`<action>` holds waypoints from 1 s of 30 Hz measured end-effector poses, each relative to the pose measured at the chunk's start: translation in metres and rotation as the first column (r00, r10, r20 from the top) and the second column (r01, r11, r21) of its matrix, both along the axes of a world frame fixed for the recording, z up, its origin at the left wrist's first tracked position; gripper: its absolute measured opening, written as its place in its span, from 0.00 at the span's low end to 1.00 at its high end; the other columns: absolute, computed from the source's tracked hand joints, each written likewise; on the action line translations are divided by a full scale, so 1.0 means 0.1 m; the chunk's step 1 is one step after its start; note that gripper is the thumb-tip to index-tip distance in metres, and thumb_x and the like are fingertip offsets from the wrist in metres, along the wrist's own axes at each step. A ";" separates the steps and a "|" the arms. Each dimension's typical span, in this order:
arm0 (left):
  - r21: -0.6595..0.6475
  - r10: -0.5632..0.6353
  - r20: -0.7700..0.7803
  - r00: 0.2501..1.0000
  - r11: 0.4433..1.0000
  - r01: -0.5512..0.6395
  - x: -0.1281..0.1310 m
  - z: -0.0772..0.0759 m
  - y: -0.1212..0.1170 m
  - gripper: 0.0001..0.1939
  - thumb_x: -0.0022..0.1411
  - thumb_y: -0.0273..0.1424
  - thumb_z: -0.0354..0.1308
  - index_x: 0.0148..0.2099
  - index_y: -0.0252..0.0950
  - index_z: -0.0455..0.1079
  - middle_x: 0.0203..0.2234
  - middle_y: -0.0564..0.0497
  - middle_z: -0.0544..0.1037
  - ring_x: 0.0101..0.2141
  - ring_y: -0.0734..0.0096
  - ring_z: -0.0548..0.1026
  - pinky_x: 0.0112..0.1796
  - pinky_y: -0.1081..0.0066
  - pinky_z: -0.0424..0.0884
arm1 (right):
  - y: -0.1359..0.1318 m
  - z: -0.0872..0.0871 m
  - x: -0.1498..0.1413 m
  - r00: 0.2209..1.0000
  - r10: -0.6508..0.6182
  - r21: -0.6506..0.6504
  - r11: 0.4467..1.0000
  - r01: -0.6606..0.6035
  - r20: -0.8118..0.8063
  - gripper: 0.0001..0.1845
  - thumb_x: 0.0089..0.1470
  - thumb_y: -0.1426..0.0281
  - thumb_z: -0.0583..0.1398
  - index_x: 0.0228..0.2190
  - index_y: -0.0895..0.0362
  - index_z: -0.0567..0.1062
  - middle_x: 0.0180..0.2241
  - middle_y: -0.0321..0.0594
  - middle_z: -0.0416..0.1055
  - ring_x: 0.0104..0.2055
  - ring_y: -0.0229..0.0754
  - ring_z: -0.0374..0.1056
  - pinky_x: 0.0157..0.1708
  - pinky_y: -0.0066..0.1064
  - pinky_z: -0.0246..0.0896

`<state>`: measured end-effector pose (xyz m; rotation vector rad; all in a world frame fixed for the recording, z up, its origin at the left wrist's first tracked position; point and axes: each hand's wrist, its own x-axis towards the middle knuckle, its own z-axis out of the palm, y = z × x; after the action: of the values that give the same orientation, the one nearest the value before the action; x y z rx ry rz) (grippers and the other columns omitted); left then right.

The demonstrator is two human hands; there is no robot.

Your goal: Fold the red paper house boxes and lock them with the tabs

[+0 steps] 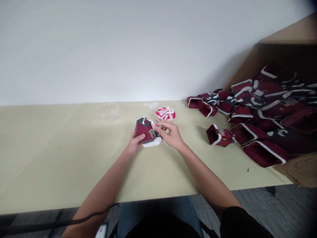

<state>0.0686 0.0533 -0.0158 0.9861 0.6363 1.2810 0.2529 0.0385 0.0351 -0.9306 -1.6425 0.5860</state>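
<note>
A small dark-red model house point(146, 130) with a grey roof and white snow-like trim is held over the middle of the table. My left hand point(135, 140) grips it from the left, thumb across its wall. At the right side of the house, a red-and-white striped candy cane point(153, 125) lies against the front. The fingers of my right hand point(170, 134) are closed on that candy cane. Just behind, a clear round bowl point(175, 116) holds several more striped pieces.
A tipped cardboard box point(244, 62) at the right spills several dark-red houses point(262, 153) onto the table. One house point(219, 135) lies apart from the pile. A clear plastic bowl point(107, 111) stands at the back left, and whitish clear plastic point(151, 105) lies near the wall.
</note>
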 end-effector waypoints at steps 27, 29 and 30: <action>0.537 0.348 -0.120 0.930 0.810 -0.234 0.04 0.17 -0.17 0.47 0.37 0.36 0.78 0.60 0.41 0.64 0.49 0.44 0.73 0.49 0.54 0.75 0.49 0.63 0.73 | -0.23 0.19 0.01 0.954 0.075 -0.324 0.930 -0.173 -0.292 0.19 0.50 0.55 0.65 0.38 0.56 0.81 0.31 0.39 0.78 0.32 0.40 0.71 0.34 0.32 0.66; 0.540 0.359 -0.130 0.924 0.807 -0.237 0.03 0.17 -0.17 0.47 0.36 0.37 0.78 0.59 0.41 0.65 0.50 0.44 0.73 0.49 0.54 0.74 0.49 0.63 0.73 | -0.24 0.20 0.00 0.958 0.070 -0.304 0.940 -0.156 -0.277 0.18 0.50 0.57 0.65 0.38 0.56 0.81 0.31 0.39 0.78 0.32 0.40 0.70 0.34 0.32 0.65; 0.538 0.362 -0.133 0.923 0.808 -0.240 0.03 0.17 -0.17 0.47 0.36 0.37 0.78 0.59 0.41 0.65 0.50 0.44 0.72 0.49 0.54 0.74 0.49 0.63 0.73 | -0.24 0.20 0.00 0.963 0.065 -0.295 0.945 -0.144 -0.263 0.17 0.50 0.57 0.65 0.38 0.56 0.81 0.30 0.38 0.78 0.32 0.40 0.69 0.34 0.32 0.64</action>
<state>0.0718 0.0363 0.0007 1.5398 0.6612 1.6876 0.2525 0.0141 0.0554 -0.9537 -1.3995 1.0184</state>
